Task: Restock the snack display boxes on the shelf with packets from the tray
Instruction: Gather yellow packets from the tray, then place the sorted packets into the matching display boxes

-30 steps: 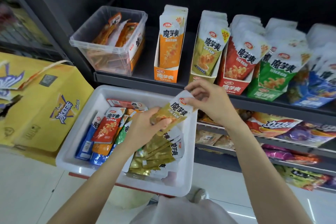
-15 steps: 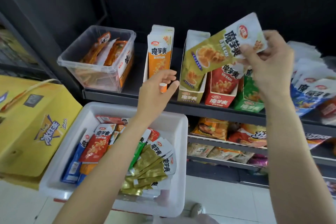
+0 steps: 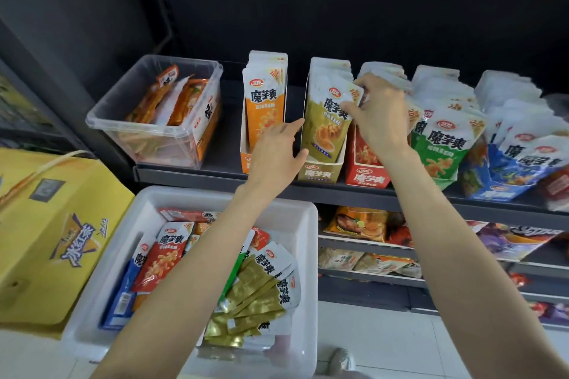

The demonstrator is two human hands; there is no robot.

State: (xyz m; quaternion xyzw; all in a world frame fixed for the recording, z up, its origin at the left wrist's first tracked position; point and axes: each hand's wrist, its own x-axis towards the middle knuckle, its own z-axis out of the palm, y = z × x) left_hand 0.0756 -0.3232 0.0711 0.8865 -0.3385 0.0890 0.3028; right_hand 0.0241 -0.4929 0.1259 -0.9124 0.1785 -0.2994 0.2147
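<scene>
Head view. Dark shelf [image 3: 354,192], top tier, left to right: clear plastic tub [image 3: 160,120] holding orange packets; orange display box [image 3: 261,114], packets upright; olive display box [image 3: 323,135], packets upright; red display box [image 3: 368,169]; green display box [image 3: 443,144]; blue display box [image 3: 511,169]. The last three are full and their packets lean forward.

Right hand [image 3: 380,115]: fingers curled, pinching the white top edge of the front olive packet [image 3: 328,120], which stands upright in the olive display box at the front of its row.

Left hand [image 3: 277,154]: fingers straight and loosely spread, gripping nothing; fingertips reach the gap between the orange and olive display boxes and the thumb lies against the left wall of the olive box.

White tray [image 3: 304,255], below the shelf edge and under the left forearm: holds loose packets lying flat. Stack of olive packets [image 3: 258,295] fanned at right; red packet [image 3: 163,255] near centre-left; blue packet [image 3: 123,292] along the left side; a green packet and further red and orange ones are partly hidden by the arm.

Yellow carton [image 3: 49,240], left of the tray, touching its side.

Lower shelf tiers at right: mixed snack bags [image 3: 363,224], labels too blurred to read.
</scene>
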